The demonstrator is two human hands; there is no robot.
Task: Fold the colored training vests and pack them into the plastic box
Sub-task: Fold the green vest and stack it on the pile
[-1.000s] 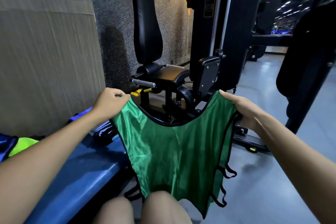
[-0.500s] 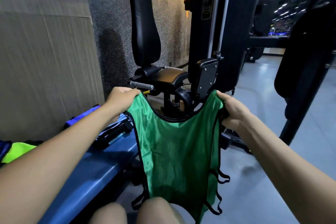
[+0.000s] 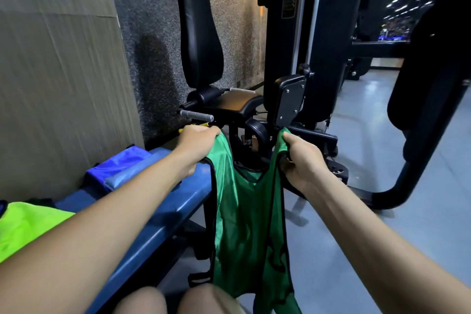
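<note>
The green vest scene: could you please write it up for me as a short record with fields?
held item: green vest, hanging in front of the knees
left hand: grips one shoulder strap
right hand: grips the other strap
bench: blue, at the person's left
on bench: blue vest, neon yellow vest
behind: black gym machine
plastic box: not in view

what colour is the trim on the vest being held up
Black trim on the green vest, clearest in the head view.
</note>
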